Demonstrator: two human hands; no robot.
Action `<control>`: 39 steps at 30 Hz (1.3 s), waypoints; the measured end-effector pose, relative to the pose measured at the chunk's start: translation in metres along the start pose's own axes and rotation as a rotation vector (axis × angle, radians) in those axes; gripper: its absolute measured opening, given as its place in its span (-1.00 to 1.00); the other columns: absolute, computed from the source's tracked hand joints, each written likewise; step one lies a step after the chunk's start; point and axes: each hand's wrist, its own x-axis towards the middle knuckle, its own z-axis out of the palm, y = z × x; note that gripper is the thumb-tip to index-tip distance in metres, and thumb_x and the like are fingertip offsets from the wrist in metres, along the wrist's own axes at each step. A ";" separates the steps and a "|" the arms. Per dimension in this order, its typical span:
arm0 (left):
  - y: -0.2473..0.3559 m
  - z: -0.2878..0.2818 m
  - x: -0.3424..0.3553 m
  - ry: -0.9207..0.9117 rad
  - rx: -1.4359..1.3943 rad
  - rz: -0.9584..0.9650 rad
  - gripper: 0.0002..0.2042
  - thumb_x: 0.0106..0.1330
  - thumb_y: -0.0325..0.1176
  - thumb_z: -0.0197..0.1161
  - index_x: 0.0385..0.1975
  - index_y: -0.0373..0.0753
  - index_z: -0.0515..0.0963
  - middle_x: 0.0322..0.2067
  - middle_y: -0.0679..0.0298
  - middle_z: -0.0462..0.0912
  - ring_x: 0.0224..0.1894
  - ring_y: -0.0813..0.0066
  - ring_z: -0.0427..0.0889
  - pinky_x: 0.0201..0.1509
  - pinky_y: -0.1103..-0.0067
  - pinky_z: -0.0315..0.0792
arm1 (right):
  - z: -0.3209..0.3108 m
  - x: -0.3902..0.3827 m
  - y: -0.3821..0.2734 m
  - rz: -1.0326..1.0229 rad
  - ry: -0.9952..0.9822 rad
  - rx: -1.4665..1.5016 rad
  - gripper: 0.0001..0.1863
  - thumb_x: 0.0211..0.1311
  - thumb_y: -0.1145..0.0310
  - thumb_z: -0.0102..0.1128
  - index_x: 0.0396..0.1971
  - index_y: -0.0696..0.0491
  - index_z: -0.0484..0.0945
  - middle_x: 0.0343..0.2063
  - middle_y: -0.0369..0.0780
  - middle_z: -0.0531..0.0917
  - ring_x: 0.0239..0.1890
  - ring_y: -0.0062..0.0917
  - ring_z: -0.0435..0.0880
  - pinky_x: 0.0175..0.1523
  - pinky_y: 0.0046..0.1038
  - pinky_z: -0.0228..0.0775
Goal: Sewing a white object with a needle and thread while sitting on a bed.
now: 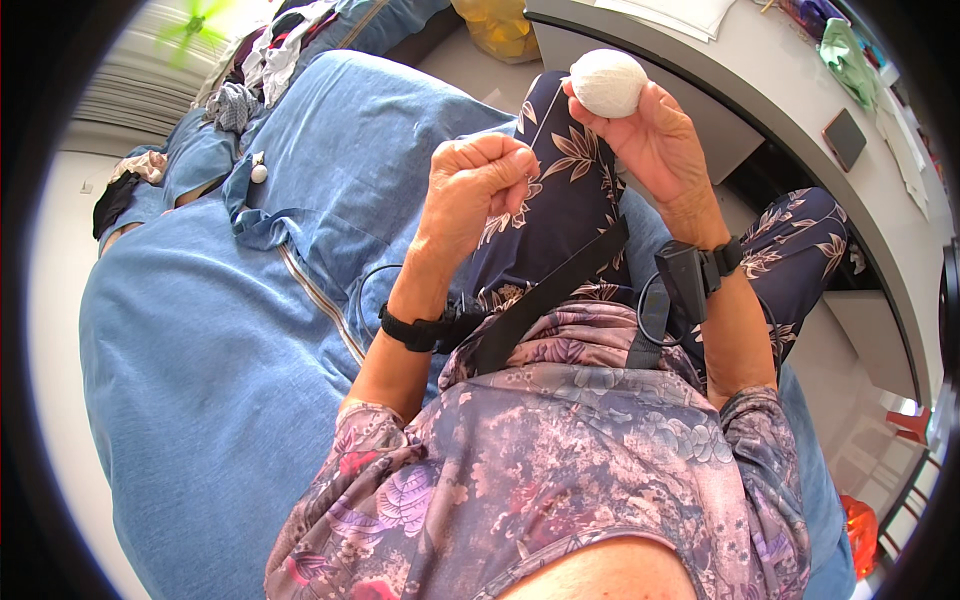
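A round white ball of yarn [607, 82] sits in the fingers of my right hand [648, 145], raised over my dark, flower-printed trousers [587, 160]. A thin white strand runs from the ball down to my left hand [478, 180], whose fingers are curled closed on it, lower and to the left of the ball. Black straps with dark devices are on both forearms.
A blue denim cover [200, 360] spreads to my left, with piled clothes [280, 50] and a small white object [259, 172]. At right, a pale desk [780, 80] holds papers, a phone [845, 135] and green cloth [850, 55]. A yellow bag [495, 25] lies beyond.
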 end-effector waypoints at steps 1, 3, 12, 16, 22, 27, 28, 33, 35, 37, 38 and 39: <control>0.002 0.003 -0.003 -0.002 0.027 -0.008 -0.82 0.31 -0.44 0.14 -0.48 -0.41 0.57 -0.75 0.33 0.45 -0.75 0.77 0.23 -0.67 0.79 0.02 | 0.000 0.000 0.001 0.000 0.000 0.000 -0.51 0.31 0.23 0.07 0.05 0.32 0.31 -0.01 0.05 0.49 0.07 -0.13 0.50 0.22 -0.11 0.35; 0.003 0.007 -0.008 -0.027 0.042 0.001 -0.84 0.29 -0.46 0.16 -0.47 -0.40 0.58 -0.74 0.33 0.46 -0.73 0.76 0.29 -0.67 0.79 0.06 | 0.000 0.001 0.002 -0.004 0.036 -0.034 -0.41 0.26 0.18 0.13 0.07 0.38 0.29 0.04 0.10 0.45 0.14 -0.06 0.43 0.27 -0.07 0.26; 0.040 0.019 -0.014 -0.086 0.188 0.082 -0.84 0.27 -0.46 0.16 -0.48 -0.41 0.58 -0.73 0.34 0.48 -0.74 0.75 0.30 -0.66 0.80 0.07 | 0.016 -0.001 0.003 0.074 0.186 -0.705 -0.52 0.10 0.45 0.30 0.03 0.22 0.39 -0.11 -0.12 0.54 -0.09 -0.51 0.58 0.08 -0.48 0.45; 0.051 0.008 0.004 -0.007 0.138 0.101 -0.83 0.28 -0.43 0.15 -0.49 -0.40 0.58 -0.74 0.35 0.45 -0.74 0.77 0.25 -0.67 0.79 0.01 | 0.022 -0.002 0.007 0.135 0.001 -0.806 -0.44 -0.05 0.50 0.39 0.06 0.03 0.48 -0.17 -0.28 0.54 -0.15 -0.60 0.55 0.05 -0.60 0.42; 0.042 -0.004 0.031 0.047 0.218 0.163 -0.85 0.26 -0.43 0.20 -0.51 -0.35 0.59 -0.74 0.38 0.46 -0.72 0.78 0.31 -0.67 0.80 0.08 | 0.029 -0.004 0.004 0.159 -0.202 -0.888 -0.33 -0.09 0.46 0.43 0.13 -0.05 0.43 -0.21 -0.29 0.51 -0.14 -0.57 0.55 0.05 -0.56 0.42; 0.022 -0.005 0.037 0.039 0.227 0.119 -0.86 0.24 -0.43 0.22 -0.51 -0.34 0.59 -0.74 0.39 0.45 -0.71 0.79 0.32 -0.67 0.80 0.09 | 0.030 -0.005 0.000 0.216 -0.195 -0.703 -0.24 -0.14 0.36 0.47 0.18 -0.04 0.37 -0.19 -0.26 0.52 -0.13 -0.53 0.57 0.05 -0.50 0.43; 0.017 -0.004 0.037 0.047 0.175 0.100 -0.85 0.26 -0.42 0.21 -0.49 -0.35 0.60 -0.74 0.39 0.46 -0.72 0.79 0.30 -0.67 0.81 0.08 | 0.028 -0.005 -0.001 0.220 -0.204 -0.681 -0.25 -0.14 0.32 0.48 0.16 -0.02 0.38 -0.18 -0.25 0.53 -0.12 -0.51 0.57 0.06 -0.49 0.43; 0.004 -0.008 0.035 -0.010 0.018 0.075 -0.81 0.29 -0.39 0.19 -0.53 -0.33 0.59 -0.76 0.41 0.43 -0.73 0.80 0.28 -0.68 0.80 0.05 | 0.025 -0.007 -0.003 0.233 -0.249 -0.601 -0.28 -0.13 0.23 0.47 0.12 0.03 0.42 -0.14 -0.20 0.57 -0.07 -0.48 0.58 0.10 -0.45 0.42; 0.001 -0.008 0.035 -0.001 0.026 0.082 -0.81 0.30 -0.39 0.18 -0.54 -0.33 0.58 -0.76 0.41 0.43 -0.74 0.80 0.26 -0.68 0.80 0.04 | 0.023 -0.008 -0.004 0.233 -0.241 -0.584 -0.29 -0.12 0.18 0.45 0.10 0.09 0.43 -0.11 -0.17 0.58 -0.03 -0.46 0.57 0.13 -0.43 0.40; -0.001 -0.009 0.035 0.009 0.034 0.092 -0.80 0.30 -0.39 0.18 -0.54 -0.33 0.58 -0.77 0.41 0.42 -0.75 0.80 0.25 -0.68 0.80 0.02 | 0.020 -0.008 -0.004 0.221 -0.270 -0.539 -0.29 -0.11 0.18 0.45 0.10 0.11 0.43 -0.10 -0.16 0.58 -0.02 -0.46 0.57 0.13 -0.42 0.40; -0.003 -0.010 0.035 0.011 0.029 0.089 -0.80 0.30 -0.39 0.18 -0.54 -0.33 0.58 -0.77 0.41 0.42 -0.75 0.80 0.24 -0.68 0.80 0.02 | 0.018 -0.007 -0.005 0.210 -0.298 -0.494 -0.28 -0.10 0.17 0.45 0.10 0.14 0.43 -0.08 -0.15 0.58 -0.01 -0.45 0.57 0.14 -0.41 0.40; -0.006 -0.011 0.035 0.015 0.024 0.085 -0.80 0.30 -0.39 0.18 -0.53 -0.33 0.58 -0.78 0.41 0.42 -0.75 0.80 0.24 -0.68 0.80 0.01 | 0.018 -0.007 -0.006 0.210 -0.300 -0.494 -0.28 -0.10 0.17 0.45 0.10 0.14 0.43 -0.08 -0.15 0.58 -0.01 -0.45 0.57 0.14 -0.41 0.40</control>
